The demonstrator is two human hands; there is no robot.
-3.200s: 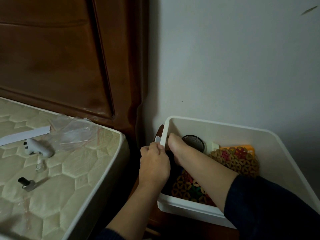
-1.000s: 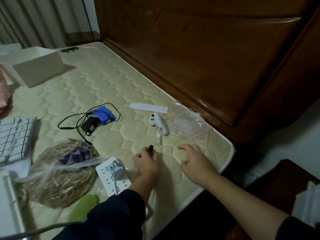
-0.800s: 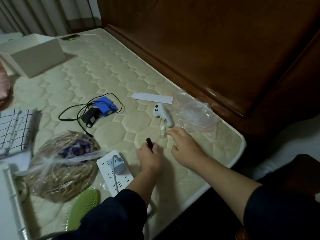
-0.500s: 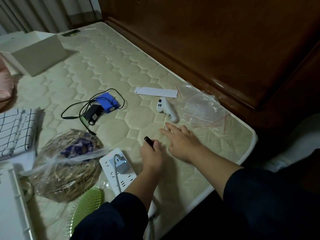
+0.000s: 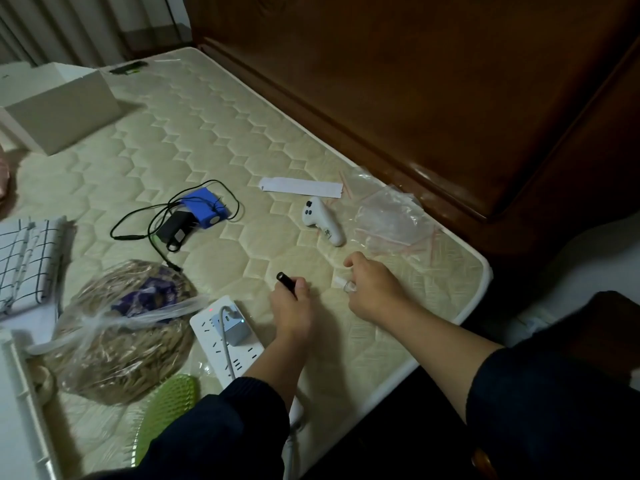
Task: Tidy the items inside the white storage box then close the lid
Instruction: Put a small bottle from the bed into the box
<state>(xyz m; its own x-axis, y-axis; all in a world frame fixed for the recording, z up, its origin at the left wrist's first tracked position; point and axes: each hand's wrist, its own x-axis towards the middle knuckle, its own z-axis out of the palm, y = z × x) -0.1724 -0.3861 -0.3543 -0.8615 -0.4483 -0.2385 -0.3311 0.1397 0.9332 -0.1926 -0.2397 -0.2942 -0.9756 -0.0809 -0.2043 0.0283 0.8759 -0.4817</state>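
- Left hand [image 5: 291, 308]: fingers curled round small black cylinder [image 5: 285, 280], tip protruding above thumb; hand resting on mattress [image 5: 214, 133].
- Right hand [image 5: 372, 289]: fingers curled round small clear item [image 5: 344, 285], just above mattress near its right edge; item's identity unclear.
- White storage box and lid: not in view.
- On mattress beyond hands: white handheld controller [image 5: 322, 218], paper strip [image 5: 300, 186], clear plastic bag [image 5: 394, 216].
- Left of hands: white power strip [image 5: 228, 344] with plugged adapter, blue block [image 5: 205, 213] with black cable, bagged straw bundle [image 5: 121, 334], green hairbrush [image 5: 162, 410].
- Far left: open white carton [image 5: 62, 109], checked cloth [image 5: 24, 261].
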